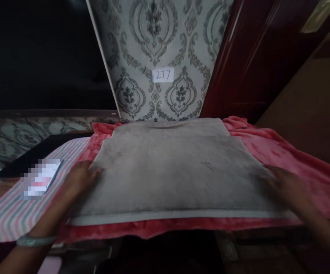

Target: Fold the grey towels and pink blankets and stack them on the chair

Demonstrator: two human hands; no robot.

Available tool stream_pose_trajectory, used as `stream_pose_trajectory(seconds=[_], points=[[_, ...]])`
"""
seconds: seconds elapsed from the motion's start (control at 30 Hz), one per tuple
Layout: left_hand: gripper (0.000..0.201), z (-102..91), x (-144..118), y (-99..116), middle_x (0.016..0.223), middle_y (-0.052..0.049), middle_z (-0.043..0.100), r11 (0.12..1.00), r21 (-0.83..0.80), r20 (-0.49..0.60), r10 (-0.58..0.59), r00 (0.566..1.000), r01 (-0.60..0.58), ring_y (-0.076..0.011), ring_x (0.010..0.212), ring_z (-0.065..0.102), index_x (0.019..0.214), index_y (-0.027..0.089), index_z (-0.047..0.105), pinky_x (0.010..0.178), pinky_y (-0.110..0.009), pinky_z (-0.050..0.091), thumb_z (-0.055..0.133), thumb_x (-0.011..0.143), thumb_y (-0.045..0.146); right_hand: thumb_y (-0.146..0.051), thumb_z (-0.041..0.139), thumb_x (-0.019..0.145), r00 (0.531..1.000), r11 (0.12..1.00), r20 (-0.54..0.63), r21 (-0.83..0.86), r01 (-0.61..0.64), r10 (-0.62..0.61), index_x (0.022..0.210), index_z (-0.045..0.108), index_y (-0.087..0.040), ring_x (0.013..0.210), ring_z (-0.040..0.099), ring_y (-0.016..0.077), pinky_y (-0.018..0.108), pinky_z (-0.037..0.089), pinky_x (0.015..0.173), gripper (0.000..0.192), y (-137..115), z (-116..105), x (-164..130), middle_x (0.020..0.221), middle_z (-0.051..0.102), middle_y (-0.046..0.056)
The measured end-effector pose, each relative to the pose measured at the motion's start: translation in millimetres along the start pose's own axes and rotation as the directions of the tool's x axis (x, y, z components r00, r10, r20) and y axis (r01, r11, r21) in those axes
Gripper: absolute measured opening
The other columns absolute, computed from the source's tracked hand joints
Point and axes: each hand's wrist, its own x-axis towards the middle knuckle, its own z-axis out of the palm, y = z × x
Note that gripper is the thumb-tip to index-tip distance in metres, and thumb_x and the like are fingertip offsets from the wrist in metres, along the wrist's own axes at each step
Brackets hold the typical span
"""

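Forearms [18, 257] stretch in, left hand [81, 177] at the left edge of the grey cloth [165, 171], right hand [287, 186] at its right, red blanket [270, 152] beneath it; too blurred to tell whether either's gripping!

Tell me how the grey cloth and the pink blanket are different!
The grey cloth lies on top; the pink blanket lies underneath and sticks out at both sides. The grey cloth looks mostly flat, while the pink blanket bunches up at the back right. Both look soft.
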Motion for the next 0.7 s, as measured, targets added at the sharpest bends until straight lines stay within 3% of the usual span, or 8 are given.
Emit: stream_pose_trajectory(seconds=[0.07,0.13,0.2,0.27,0.37,0.53,0.63,0.7], points=[[0.054,9.7,16,51,0.142,-0.019,0.058,0.953,-0.032,0.002,0.303,0.953,-0.302,-0.0308,0.132,0.055,0.134,0.012,0.056,0.111,-0.042,0.042,0.05,0.09,0.042,-0.053,0.042,0.093,0.97,0.969,0.059,0.08,0.232,-0.237,0.131,0.063,-0.017,0.131,0.055,0.0355,0.052,0.042,0.111,0.057,-75,15,17,0.139,0.059,0.021],[0.059,19.9,32,108,0.155,-0.016,0.046,0.845,-0.097,0.055,0.532,0.845,-0.525,-0.0295,0.145,0.041,0.144,0.015,0.05,0.119,-0.043,0.033,0.05,0.091,0.043,-0.049,0.044,0.095,0.886,0.897,0.16,0.157,0.413,-0.436,0.145,0.054,-0.023,0.143,0.042,0.0328,0.053,0.035,0.117,0.057,-152,34,37,0.154,0.046,0.015],[0.064,28.8,49,159,0.163,-0.013,0.034,0.787,-0.125,0.119,0.616,0.779,-0.604,-0.0305,0.152,0.028,0.153,0.022,0.039,0.122,-0.052,0.025,0.048,0.094,0.045,-0.047,0.043,0.098,0.806,0.839,0.241,0.22,0.498,-0.541,0.155,0.041,-0.027,0.15,0.03,0.0315,0.055,0.03,0.119,0.06,-211,53,59,0.162,0.035,0.011],[0.065,37.6,67,194,0.166,-0.014,0.027,0.777,-0.121,0.163,0.629,0.76,-0.618,-0.0317,0.154,0.021,0.156,0.022,0.034,0.122,-0.057,0.02,0.044,0.096,0.047,-0.048,0.04,0.1,0.769,0.823,0.295,0.251,0.51,-0.567,0.159,0.032,-0.029,0.153,0.022,0.0309,0.056,0.026,0.12,0.062,-246,70,84,0.166,0.025,0.01],[0.065,54.8,91,215,0.166,-0.015,0.023,0.78,-0.085,0.16,0.625,0.764,-0.62,-0.0328,0.155,0.018,0.157,0.021,0.033,0.122,-0.06,0.016,0.039,0.099,0.05,-0.052,0.036,0.101,0.764,0.844,0.36,0.24,0.479,-0.536,0.16,0.029,-0.032,0.154,0.018,0.0312,0.06,0.02,0.12,0.062,-255,91,116,0.167,0.022,0.009],[0.065,83.7,101,210,0.168,-0.01,0.021,0.776,-0.086,0.084,0.63,0.772,-0.625,-0.0296,0.155,0.016,0.159,0.025,0.029,0.123,-0.059,0.014,0.03,0.101,0.055,-0.057,0.031,0.101,0.784,0.873,0.384,0.221,0.435,-0.488,0.16,0.029,-0.031,0.154,0.017,0.031,0.06,0.017,0.122,0.064,-231,114,141,0.167,0.021,0.006],[0.066,85.5,100,204,0.168,-0.009,0.021,0.772,-0.103,0.105,0.635,0.765,-0.627,-0.0287,0.155,0.016,0.159,0.026,0.03,0.124,-0.058,0.014,0.03,0.101,0.057,-0.057,0.031,0.1,0.766,0.868,0.407,0.239,0.436,-0.497,0.159,0.031,-0.032,0.154,0.018,0.0294,0.059,0.018,0.122,0.064,-215,121,148,0.166,0.023,0.004],[0.066,80.6,107,192,0.168,-0.007,0.021,0.764,-0.107,0.132,0.645,0.753,-0.636,-0.0288,0.155,0.016,0.159,0.029,0.028,0.124,-0.058,0.013,0.031,0.1,0.059,-0.057,0.03,0.099,0.773,0.877,0.415,0.228,0.423,-0.48,0.158,0.033,-0.033,0.154,0.019,0.0285,0.059,0.019,0.122,0.064,-191,123,155,0.166,0.026,0.003]])
